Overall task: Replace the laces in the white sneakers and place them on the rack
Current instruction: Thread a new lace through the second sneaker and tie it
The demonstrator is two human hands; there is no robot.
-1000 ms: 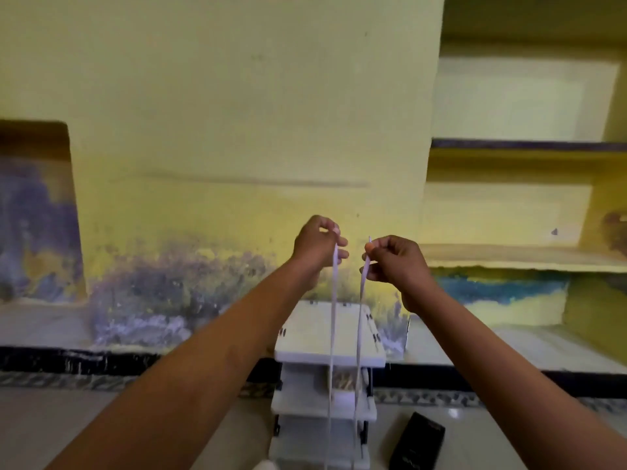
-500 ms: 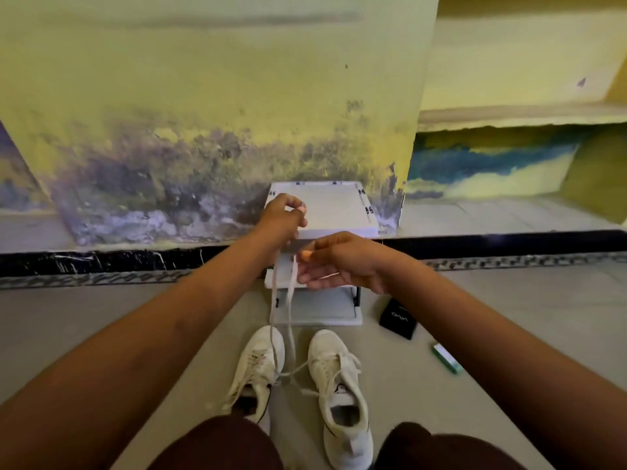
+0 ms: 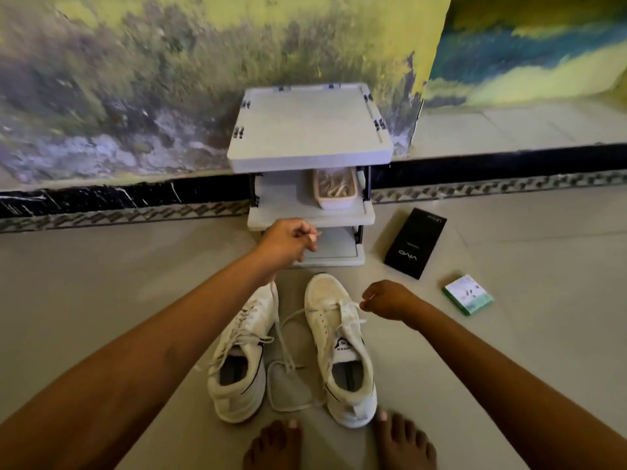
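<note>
Two white sneakers stand side by side on the floor, toes toward the rack: the left sneaker (image 3: pixel 242 354) and the right sneaker (image 3: pixel 339 347). A white lace (image 3: pixel 281 347) runs from the right sneaker's eyelets, loops on the floor between the shoes and rises to my left hand (image 3: pixel 288 244), which pinches its end above the left sneaker's toe. My right hand (image 3: pixel 386 299) pinches the lace's other end beside the right sneaker's toe. The small white rack (image 3: pixel 310 130) stands against the wall just beyond the shoes.
A shallow tray of small items (image 3: pixel 335 191) sits on the rack's middle shelf. A black phone box (image 3: pixel 415 242) and a green-and-white packet (image 3: pixel 467 294) lie on the floor right of the rack. My bare feet (image 3: pixel 339 442) are behind the sneakers.
The view tipped down from the wall to the floor. Both hands came down from chest height with the lace and spread apart; the right hand dropped to the right sneaker's toe.
</note>
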